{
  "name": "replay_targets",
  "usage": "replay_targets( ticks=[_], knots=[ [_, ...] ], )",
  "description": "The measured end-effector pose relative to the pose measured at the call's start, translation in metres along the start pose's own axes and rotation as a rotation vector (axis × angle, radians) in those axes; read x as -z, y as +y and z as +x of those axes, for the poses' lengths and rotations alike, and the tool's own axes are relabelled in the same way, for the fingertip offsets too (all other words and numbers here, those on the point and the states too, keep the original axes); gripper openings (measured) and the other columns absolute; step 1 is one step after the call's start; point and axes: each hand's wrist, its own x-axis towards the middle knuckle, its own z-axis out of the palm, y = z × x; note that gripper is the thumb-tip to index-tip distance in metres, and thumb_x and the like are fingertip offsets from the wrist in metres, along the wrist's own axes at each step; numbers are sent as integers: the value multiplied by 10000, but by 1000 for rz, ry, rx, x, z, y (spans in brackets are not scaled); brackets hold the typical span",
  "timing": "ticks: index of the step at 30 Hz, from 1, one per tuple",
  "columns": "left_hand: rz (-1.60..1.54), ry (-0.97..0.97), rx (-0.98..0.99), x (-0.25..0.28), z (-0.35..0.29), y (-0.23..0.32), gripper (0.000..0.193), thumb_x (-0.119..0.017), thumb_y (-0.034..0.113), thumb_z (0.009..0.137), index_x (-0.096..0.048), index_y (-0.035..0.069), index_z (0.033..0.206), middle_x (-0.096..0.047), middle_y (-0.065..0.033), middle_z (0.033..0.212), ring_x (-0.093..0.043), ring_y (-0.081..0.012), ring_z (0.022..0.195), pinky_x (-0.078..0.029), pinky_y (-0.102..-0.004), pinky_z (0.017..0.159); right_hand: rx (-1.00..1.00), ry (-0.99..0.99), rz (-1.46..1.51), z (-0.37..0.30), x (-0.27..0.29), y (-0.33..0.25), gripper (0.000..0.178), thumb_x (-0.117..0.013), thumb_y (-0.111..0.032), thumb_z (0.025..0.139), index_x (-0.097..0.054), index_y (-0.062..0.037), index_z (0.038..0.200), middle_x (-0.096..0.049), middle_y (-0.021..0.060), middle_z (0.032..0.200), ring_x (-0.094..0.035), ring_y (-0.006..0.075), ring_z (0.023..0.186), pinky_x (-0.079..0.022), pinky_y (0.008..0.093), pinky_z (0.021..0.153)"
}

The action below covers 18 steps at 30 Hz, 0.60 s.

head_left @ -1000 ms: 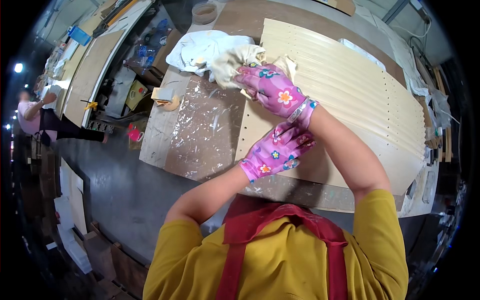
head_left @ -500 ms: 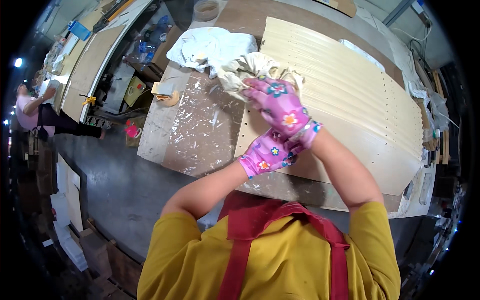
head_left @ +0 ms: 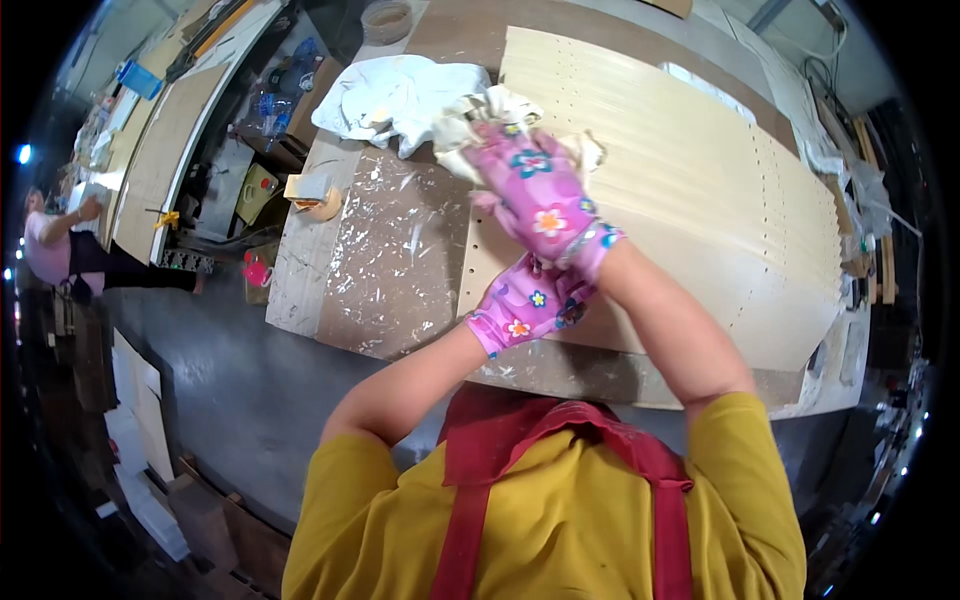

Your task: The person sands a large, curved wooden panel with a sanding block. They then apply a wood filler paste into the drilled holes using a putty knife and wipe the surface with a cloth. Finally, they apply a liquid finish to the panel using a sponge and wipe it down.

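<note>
My right hand (head_left: 540, 195), in a pink flowered glove, presses a crumpled cream rag (head_left: 463, 130) against the far left part of a pale wooden panel (head_left: 650, 140). The rag bunches around the fingers and spills past the panel's left edge. Rows of small holes run along both ends of the panel. My left hand (head_left: 530, 300), gloved alike, rests on the panel's near left part below the right wrist. Its fingers are hidden under the right hand and wrist. Just left of the rag, a white cloth (head_left: 400, 98) lies heaped on the table.
The brown, paint-spattered worktable (head_left: 395, 240) carries a sanding block (head_left: 312, 192) on its left and a round tub (head_left: 387, 20) at the far side. A shelf with plastic bottles (head_left: 275, 110) stands left. Another person (head_left: 65, 240) works at a bench (head_left: 165, 150) farther left.
My right hand has slid the rag slightly away from me over the panel. My left hand has stayed nearly in place. The whole view has shifted a little.
</note>
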Motion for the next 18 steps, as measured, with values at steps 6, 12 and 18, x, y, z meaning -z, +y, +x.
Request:
replay_targets(
  ticks=[6,12,18],
  knots=[
    [144,1,-130,19,4,0,562,-458,366,929,-378,207,1463,-261,-14,1570,-204,-211,1462,-204,-412,1189,-485,53,-104,-126,64,96,571,-504,-338,898,-481,-35,1382,-589,198,1282,-555,316,1201,-380,427,1040],
    [117,-111,-126,17,11,1,477,-495,366,909,-507,203,1357,-468,-46,1429,-386,-225,1357,-267,-419,1157,-275,11,-111,-71,32,33,537,-520,-334,899,-464,-166,1406,-483,164,1415,-490,298,1274,-297,513,1098],
    [207,-100,-327,21,1,-6,456,-499,266,891,-520,190,1340,-478,-37,1422,-422,-211,1332,-366,-406,1098,-219,-86,-57,-89,30,47,513,-513,-190,885,-470,-208,1396,-544,74,1370,-539,240,1202,-313,419,1104]
  ],
)
